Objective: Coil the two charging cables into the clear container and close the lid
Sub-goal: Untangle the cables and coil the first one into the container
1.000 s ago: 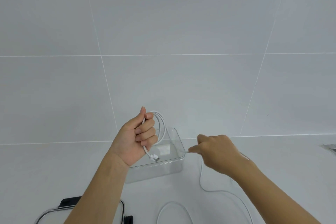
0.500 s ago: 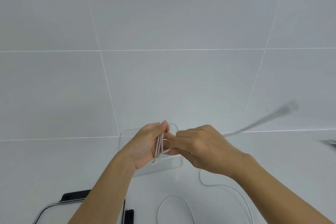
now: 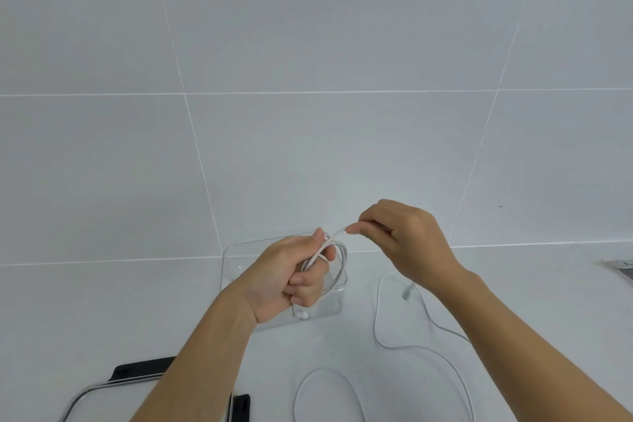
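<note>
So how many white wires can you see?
2: one thin white charging cable coiled in the left hand, its end pinched by the right hand; another white cable loose on the white counter.

Coiled white cable (image 3: 337,255): looped, held above the open clear container (image 3: 229,267), plug hanging below. Second white cable (image 3: 394,346): loose on the counter, right of the container. Lid (image 3: 89,394): off, lying near left.

Pale tiled wall (image 3: 308,44) meets white counter (image 3: 102,301).
</note>
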Motion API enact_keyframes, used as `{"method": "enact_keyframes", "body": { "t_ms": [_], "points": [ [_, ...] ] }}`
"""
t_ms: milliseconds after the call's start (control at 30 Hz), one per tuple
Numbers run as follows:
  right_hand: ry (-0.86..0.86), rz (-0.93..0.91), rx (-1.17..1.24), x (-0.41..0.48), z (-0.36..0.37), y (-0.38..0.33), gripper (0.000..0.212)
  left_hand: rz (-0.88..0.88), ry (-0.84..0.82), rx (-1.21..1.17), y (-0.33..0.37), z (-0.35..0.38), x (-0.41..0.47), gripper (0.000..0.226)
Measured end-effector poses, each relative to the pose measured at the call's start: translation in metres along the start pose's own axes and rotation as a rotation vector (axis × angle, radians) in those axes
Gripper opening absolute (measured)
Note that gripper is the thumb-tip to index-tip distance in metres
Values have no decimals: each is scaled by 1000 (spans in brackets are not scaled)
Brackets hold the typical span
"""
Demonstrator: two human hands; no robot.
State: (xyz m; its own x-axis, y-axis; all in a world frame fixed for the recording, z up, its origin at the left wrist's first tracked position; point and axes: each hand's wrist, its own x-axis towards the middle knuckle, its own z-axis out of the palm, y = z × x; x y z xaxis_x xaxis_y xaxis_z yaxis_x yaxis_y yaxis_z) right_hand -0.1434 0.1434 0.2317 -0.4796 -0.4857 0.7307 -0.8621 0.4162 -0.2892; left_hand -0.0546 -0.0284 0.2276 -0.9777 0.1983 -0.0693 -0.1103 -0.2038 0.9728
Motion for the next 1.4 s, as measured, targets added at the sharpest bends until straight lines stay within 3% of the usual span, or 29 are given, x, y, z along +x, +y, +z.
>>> {"method": "enact_keyframes", "body": {
  "t_ms": [267, 433, 567, 833, 1000, 1100, 1200, 1300, 1400],
  "points": [
    [17, 81, -65, -5, 9, 22, 47, 2, -23, -78, 0, -3, -3, 33],
    [25, 15, -187, -10, 14, 31, 35, -23, 19, -146, -2, -2, -5, 36],
    [-70, -4, -260, -16, 17, 34, 22, -44, 19, -203, -2, -5, -6, 35],
    [-237, 207, -64, -33, 23, 40, 20, -10, -21, -335, -4, -10, -8, 45],
    [-426, 504, 4, -50, 32, 39, 24, 35, -3, -419, -4, -14, -8, 44],
    [-592, 441, -210, -57, 35, 35, 25, 51, 0, -462, -6, -17, -7, 43],
    [-762, 258, -409, -58, 36, 25, 27, 65, 2, -529, -10, -18, -5, 43],
    [-915, 162, -400, -59, 35, 12, 24, 67, 44, -556, -13, -20, -1, 41],
    [-952, 139, -349, -61, 36, 7, 20, 42, 162, -546, -14, -21, 1, 33]
  ]
}}
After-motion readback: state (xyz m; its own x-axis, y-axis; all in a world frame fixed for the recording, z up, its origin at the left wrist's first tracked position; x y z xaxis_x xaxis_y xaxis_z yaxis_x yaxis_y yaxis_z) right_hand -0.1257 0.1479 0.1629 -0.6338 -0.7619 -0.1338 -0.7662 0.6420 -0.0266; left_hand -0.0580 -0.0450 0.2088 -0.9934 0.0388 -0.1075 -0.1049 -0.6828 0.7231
